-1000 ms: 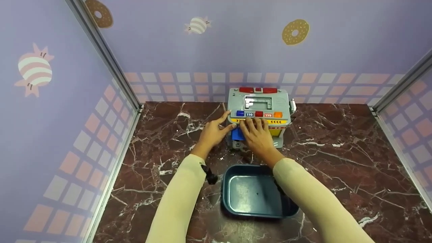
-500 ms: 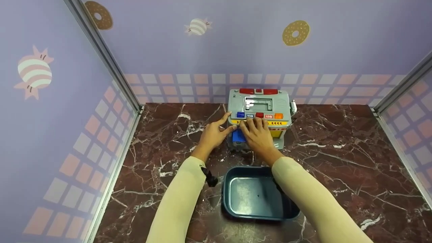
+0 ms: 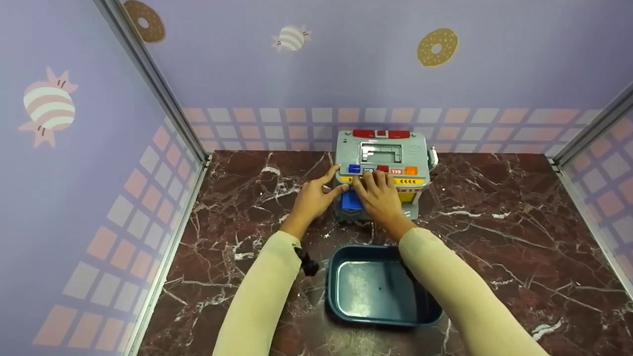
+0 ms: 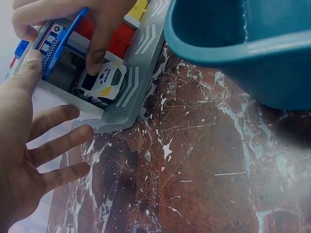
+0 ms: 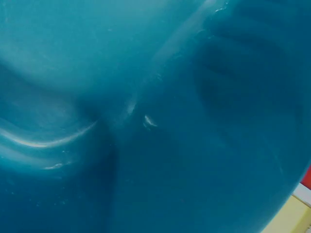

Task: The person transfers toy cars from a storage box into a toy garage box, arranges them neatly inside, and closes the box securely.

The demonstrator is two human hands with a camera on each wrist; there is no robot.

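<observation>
A grey toy garage (image 3: 346,153) with red, blue and orange parts on its roof stands by the back wall. Its blue door (image 4: 65,41) is tilted up over a bay, and a white toy police car (image 4: 104,85) sits there, nose outward. My left hand (image 3: 312,200) is at the garage's left front corner, thumb touching beside the blue door, other fingers spread. My right hand (image 3: 381,200) rests its fingers along the roof's front edge. In the left wrist view its thumb (image 4: 97,56) reaches down to the car's roof. The right wrist view shows no hand.
A dark teal basin (image 3: 334,311) stands on the marbled red-brown table (image 3: 237,207) just in front of the garage, under my right forearm. Its wall (image 5: 194,160) fills the right wrist view. Patterned purple panels (image 3: 346,79) enclose the table at the back and sides.
Both hands keep their places on the garage. In the head view, the pale, dark-marked patch below the blue door a second ago is no longer visible.
</observation>
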